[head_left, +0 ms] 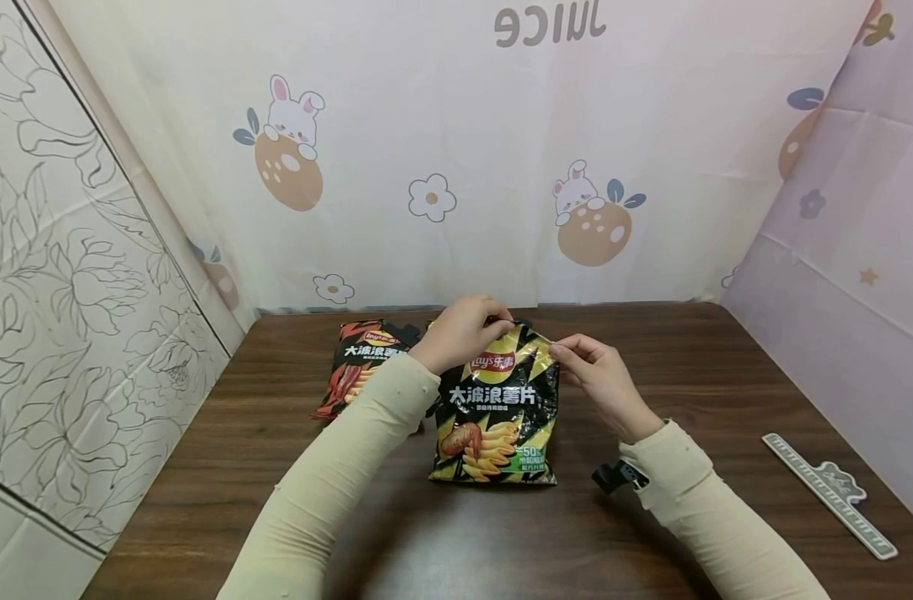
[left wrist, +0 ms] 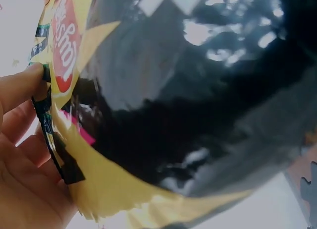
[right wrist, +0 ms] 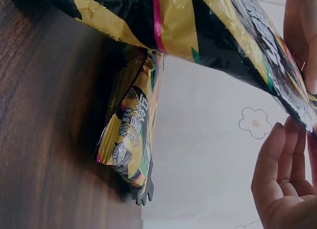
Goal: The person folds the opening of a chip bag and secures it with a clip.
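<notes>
A black and yellow bag of potato chips (head_left: 494,433) stands upright on the table in the head view, its front facing me. At the top edge, my left hand (head_left: 467,329) pinches it between thumb and fingers; the left wrist view shows the thumb (left wrist: 22,85) on the crimped rim. My right hand (head_left: 602,379) pinches the top right corner. In the right wrist view, the right hand's fingers (right wrist: 277,164) lie loosely bent at the bag's edge. The bag's top looks flat, and its upper left is hidden behind my left hand.
A red and black chip bag (head_left: 358,362) leans behind on the left, partly covered by my left arm. Another yellow and black bag (right wrist: 129,125) stands farther back, by a dark toothed piece (right wrist: 146,189). A white ruler-like strip (head_left: 831,496) lies at the table's right.
</notes>
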A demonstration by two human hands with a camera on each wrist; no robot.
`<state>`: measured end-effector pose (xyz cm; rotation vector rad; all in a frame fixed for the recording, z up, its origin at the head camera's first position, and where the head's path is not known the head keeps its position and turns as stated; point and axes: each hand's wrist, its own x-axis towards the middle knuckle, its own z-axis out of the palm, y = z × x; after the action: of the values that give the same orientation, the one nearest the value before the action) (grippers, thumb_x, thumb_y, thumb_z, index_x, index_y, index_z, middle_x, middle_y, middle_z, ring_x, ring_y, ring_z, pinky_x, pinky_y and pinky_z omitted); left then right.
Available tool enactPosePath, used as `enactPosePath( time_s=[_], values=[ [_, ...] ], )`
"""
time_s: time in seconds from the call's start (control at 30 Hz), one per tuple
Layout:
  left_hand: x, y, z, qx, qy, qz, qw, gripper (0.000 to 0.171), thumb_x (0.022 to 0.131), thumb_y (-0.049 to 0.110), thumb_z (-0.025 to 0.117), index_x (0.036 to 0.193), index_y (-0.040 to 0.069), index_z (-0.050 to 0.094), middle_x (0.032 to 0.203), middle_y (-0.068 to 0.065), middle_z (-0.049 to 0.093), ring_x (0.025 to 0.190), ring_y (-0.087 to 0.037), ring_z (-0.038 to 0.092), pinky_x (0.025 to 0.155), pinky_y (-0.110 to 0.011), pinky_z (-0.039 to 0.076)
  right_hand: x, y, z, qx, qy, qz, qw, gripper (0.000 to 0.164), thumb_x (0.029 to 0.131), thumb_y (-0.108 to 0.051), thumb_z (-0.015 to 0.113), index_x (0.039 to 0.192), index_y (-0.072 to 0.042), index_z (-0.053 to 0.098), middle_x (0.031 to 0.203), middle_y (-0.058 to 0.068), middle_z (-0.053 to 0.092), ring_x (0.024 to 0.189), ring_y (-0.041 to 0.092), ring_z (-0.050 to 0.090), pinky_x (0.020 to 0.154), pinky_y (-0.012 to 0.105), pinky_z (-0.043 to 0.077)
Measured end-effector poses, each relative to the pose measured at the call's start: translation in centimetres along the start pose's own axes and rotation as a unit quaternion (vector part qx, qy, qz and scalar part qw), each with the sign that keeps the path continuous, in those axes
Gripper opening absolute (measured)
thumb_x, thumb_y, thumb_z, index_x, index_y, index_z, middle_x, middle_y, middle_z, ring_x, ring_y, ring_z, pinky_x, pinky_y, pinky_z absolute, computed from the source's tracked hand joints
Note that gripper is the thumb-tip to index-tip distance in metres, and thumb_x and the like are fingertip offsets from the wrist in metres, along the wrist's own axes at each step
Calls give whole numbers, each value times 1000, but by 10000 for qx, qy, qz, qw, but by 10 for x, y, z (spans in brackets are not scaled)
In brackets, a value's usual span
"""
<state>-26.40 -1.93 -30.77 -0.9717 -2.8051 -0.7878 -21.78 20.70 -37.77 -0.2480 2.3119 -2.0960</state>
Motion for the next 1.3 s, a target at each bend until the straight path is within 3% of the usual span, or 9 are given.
enactPosePath(
  time_s=[0.53, 0.7, 0.93, 1.17, 1.3],
  values=[
    [0, 2, -9, -512, -183, -123, 9984, 25, 101, 27, 56, 108, 11, 74, 95, 0, 68, 76, -12, 58, 67, -26, 45, -1, 1, -5, -348, -7, -77, 9994, 20, 95, -30, 65, 104, -13, 69, 93, -12, 66, 82, 5, 63, 78, 26, 57],
    [-1, 2, -9, -422, -208, -74, 9989, 23, 100, 25, 57, 109, 11, 73, 102, -1, 70, 82, -12, 61, 74, -28, 49, -3, 3, -4, -453, 82, -277, 9986, 21, 95, -30, 65, 100, -10, 69, 89, -11, 66, 78, 11, 62, 77, 29, 57],
    [-1, 1, -9, -191, -189, 82, 9996, 21, 100, 21, 58, 112, 11, 72, 111, -3, 69, 98, -14, 63, 86, -31, 51, -4, 4, -2, -666, 176, -430, 9967, 33, 95, -30, 65, 104, 1, 67, 87, -11, 66, 77, 8, 61, 76, 26, 55],
    [-3, -1, -10, -142, -100, 250, 9995, 19, 100, 19, 58, 110, 12, 73, 106, -1, 68, 91, -12, 61, 81, -28, 50, -4, 4, -2, -792, 217, -599, 9948, 35, 95, -29, 66, 106, 4, 67, 88, -5, 68, 79, 14, 63, 75, 25, 55],
    [-4, -3, -11, -164, -29, 351, 9992, 19, 99, 17, 59, 110, 13, 74, 105, 0, 69, 89, -11, 61, 78, -27, 49, -5, 5, -3, -821, 232, -714, 9938, 34, 95, -27, 66, 106, 5, 68, 88, -8, 68, 80, 17, 64, 75, 24, 55]
  ],
)
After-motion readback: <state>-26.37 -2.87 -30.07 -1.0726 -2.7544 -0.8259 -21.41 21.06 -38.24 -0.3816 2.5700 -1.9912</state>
